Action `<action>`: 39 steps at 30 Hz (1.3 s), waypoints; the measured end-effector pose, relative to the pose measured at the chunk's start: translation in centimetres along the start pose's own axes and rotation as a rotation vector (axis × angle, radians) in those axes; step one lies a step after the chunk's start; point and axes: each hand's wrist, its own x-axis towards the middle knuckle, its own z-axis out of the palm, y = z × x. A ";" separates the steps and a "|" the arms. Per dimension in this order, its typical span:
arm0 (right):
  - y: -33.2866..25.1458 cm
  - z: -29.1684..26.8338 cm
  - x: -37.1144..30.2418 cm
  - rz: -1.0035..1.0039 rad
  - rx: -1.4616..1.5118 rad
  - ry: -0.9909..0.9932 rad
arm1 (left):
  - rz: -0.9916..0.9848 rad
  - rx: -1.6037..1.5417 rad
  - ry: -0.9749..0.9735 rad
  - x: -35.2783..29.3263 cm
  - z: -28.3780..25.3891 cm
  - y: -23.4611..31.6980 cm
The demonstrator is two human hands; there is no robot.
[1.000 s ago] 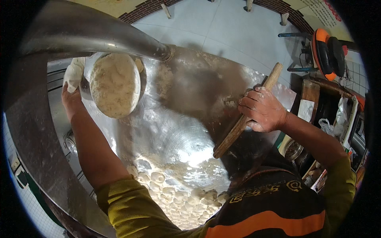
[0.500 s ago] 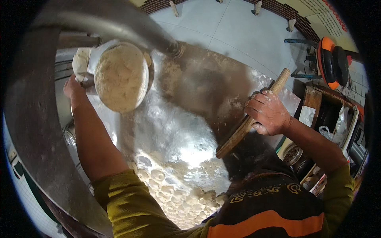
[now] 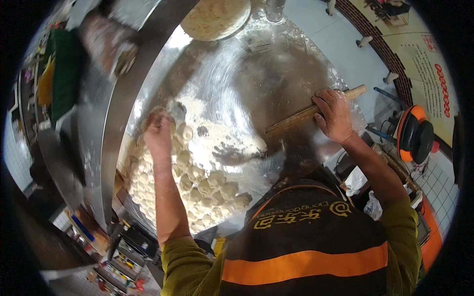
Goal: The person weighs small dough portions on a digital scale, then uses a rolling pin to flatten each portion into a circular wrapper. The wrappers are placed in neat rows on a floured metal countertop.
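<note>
My right hand (image 3: 335,116) grips a wooden rolling pin (image 3: 292,118) near its far right end. The pin slants over the metal work table (image 3: 232,84). My left hand (image 3: 159,129) is at the far edge of a crowd of pale dough pieces (image 3: 197,190), close to the table's left side. Its fingers point down and look bunched, but blur hides what, if anything, is between them. Loose flour (image 3: 222,135) is spread on the metal between the dough pieces and the pin.
A round tray of flour-like powder (image 3: 215,22) stands at the table's far end, beside a metal post (image 3: 275,10). A metal upright (image 3: 131,84) runs along the left. Beyond the right side is an orange and black stool (image 3: 414,133).
My left hand has come back from beside the powder tray to the dough pieces. The view has shifted, and my right hand still holds the rolling pin.
</note>
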 end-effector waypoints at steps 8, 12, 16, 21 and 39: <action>0.5 1.8 -1.0 -0.082 -0.127 0.095 | 0.321 0.085 0.143 -5.4 3.7 -4.2; 0.7 1.9 -1.5 -0.096 -0.130 0.119 | 0.183 -0.340 0.098 -9.5 5.7 -1.6; 0.5 1.7 -1.6 -0.073 -0.115 0.066 | 0.403 0.085 0.349 -11.2 8.9 -4.0; 0.7 1.8 -1.7 -0.134 -0.098 0.074 | 0.062 -0.072 0.287 -12.8 8.5 -4.0; 1.0 1.5 -1.6 -0.354 0.066 -0.017 | 0.460 0.044 0.280 -17.8 14.4 0.9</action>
